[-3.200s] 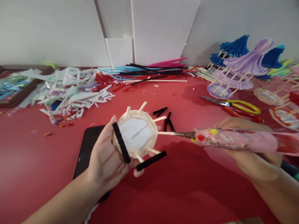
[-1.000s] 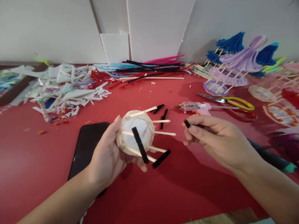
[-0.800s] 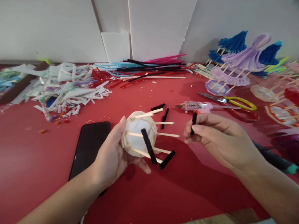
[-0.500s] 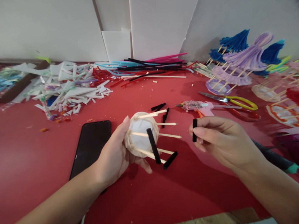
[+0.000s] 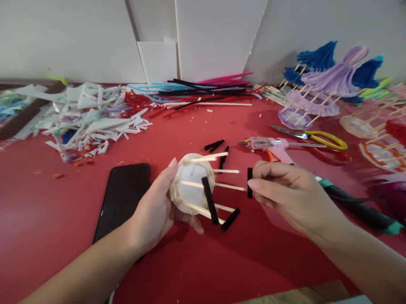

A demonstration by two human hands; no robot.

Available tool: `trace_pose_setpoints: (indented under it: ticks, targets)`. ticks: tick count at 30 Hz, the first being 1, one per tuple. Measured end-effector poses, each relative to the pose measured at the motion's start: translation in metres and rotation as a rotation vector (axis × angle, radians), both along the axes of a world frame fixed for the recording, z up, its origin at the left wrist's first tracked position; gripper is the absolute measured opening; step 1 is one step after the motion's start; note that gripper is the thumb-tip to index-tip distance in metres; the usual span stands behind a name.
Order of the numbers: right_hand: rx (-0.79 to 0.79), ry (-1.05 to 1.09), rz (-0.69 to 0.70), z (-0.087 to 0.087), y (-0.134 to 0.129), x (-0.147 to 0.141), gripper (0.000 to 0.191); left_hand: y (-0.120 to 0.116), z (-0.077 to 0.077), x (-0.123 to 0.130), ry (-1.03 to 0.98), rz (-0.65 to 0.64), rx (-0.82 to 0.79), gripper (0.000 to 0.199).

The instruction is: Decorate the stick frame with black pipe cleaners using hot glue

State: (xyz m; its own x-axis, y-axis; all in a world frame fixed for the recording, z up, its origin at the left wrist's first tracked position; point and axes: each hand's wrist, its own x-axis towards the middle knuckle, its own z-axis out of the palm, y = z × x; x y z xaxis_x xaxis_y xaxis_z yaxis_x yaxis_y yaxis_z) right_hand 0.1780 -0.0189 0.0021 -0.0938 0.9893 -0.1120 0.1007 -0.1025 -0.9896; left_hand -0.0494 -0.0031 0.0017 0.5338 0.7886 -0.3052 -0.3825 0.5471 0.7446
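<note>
My left hand [image 5: 159, 197] grips a round cream base [image 5: 193, 182] with a white centre, tipped so its several wooden sticks point right. Two black pipe cleaner pieces [image 5: 210, 200] are fixed across the ends of some sticks. Between thumb and fingers, my right hand [image 5: 276, 184] pinches another short black pipe cleaner piece [image 5: 250, 182], held upright just right of the stick tips. A small gap seems to separate it from the nearest stick. More short black pieces [image 5: 214, 146] lie on the table behind the base.
A phone [image 5: 122, 197] lies left, under my left forearm. Beyond my right hand are a pink glue gun [image 5: 264, 143], yellow-handled pliers [image 5: 325, 139] and a dark green-tipped tool [image 5: 362, 209]. Scraps [image 5: 95, 117], pipe cleaners [image 5: 203, 90] and purple stick model [image 5: 331, 79] stand along the back.
My right hand has moved left with the black piece, bringing it close to the stick ends. My left hand and the base have barely shifted.
</note>
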Motion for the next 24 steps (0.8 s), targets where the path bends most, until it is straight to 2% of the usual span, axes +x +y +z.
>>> trace_pose_setpoints:
  ticks: [5,24]
  targets:
    - [0.029,-0.064,0.033,-0.0006,0.0007,0.0006,0.023,-0.0001,-0.0006,0.0003,-0.014,-0.012,0.0,0.045]
    - [0.013,-0.098,0.043,0.0037,0.0005,-0.0017,0.027,0.0006,-0.0007,0.0008,0.031,-0.012,-0.054,0.049]
